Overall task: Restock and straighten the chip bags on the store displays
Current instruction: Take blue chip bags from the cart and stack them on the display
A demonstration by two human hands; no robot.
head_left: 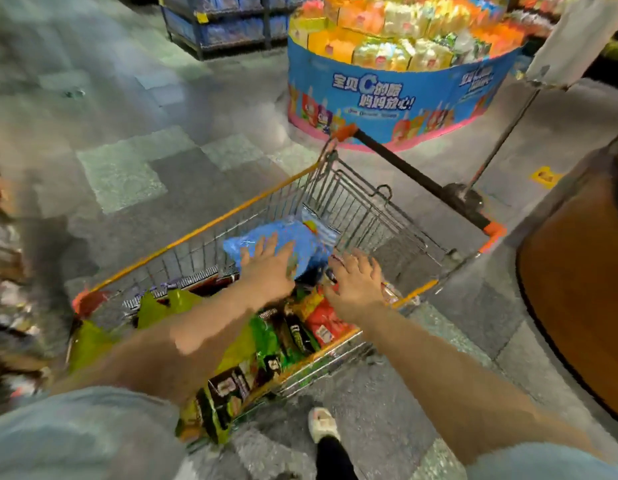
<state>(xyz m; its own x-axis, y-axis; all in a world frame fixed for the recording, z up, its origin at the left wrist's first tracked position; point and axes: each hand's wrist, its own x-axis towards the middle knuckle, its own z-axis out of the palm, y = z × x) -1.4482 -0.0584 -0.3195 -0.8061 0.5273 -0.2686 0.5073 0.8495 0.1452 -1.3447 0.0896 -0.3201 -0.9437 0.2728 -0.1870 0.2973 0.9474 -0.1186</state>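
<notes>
A wire shopping cart point(366, 209) with orange trim stands in front of me, loaded with chip bags. A blue bag point(300, 237) lies on top near the cart's far end. Green bags point(162, 306) and dark green-and-black bags point(297, 334) fill the near end, with a red and yellow bag point(321, 317) beside them. My left hand point(269, 268) reaches over the cart with fingers straight, lying on the blue bag. Just right of it, my right hand point(356, 282) hovers with fingers spread above the bags and holds nothing.
A round blue display point(397, 95) stacked with yellow and orange packs stands beyond the cart. Blue shelving point(224, 26) is at the back. A brown curved counter point(577, 289) is on the right. A blurred rack of bags point(13, 306) sits at the left edge. A thin sign pole point(505, 133) rises near the cart handle.
</notes>
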